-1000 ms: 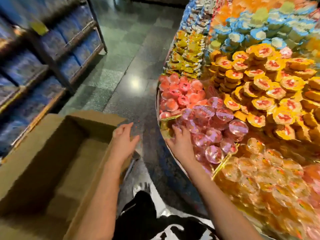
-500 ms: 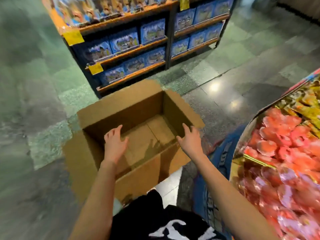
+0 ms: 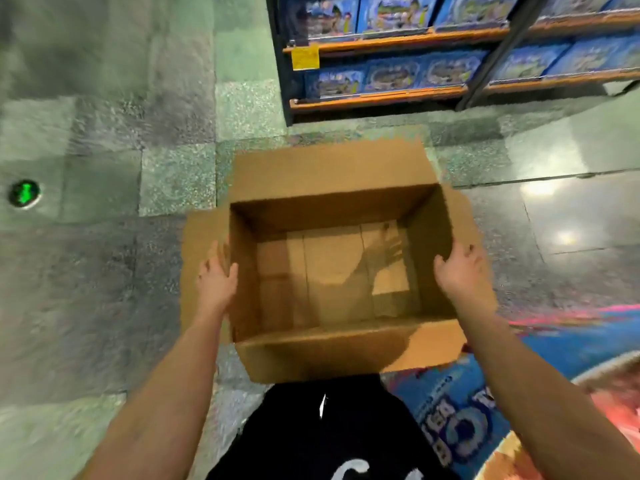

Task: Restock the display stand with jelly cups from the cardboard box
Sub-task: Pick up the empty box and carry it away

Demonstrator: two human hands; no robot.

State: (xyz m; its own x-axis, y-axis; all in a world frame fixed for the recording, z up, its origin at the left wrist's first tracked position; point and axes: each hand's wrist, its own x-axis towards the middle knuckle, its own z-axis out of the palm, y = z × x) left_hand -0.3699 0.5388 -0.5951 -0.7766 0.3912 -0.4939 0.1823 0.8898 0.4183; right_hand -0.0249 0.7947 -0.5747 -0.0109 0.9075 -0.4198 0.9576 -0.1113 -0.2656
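- Both hands had moved outward since half a second earlier, from over the open box [image 3: 329, 355] to its two side walls, and the box now sat square below me.
- No cups showed inside it; the cardboard floor was bare apart from the shadow of my arm.
- Judging by that, the restocking was done or nearly so, and what remained was to deal with the empty box.
- Only the stand [image 3: 623, 362] edge showed, at lower right, well apart from both hands; the blurred pink heap on it I took for cups [image 3: 620, 407].
- My left hand [image 3: 216, 282] lay against the left flap, fingers fairly straight, thumb at the wall's rim, not yet closed round anything.
- My right hand [image 3: 460, 275] rested over the right wall; its fingers bent out of sight, so I could not tell whether it gripped.
- So the box lay between my hands, touched on each side and still on the floor.
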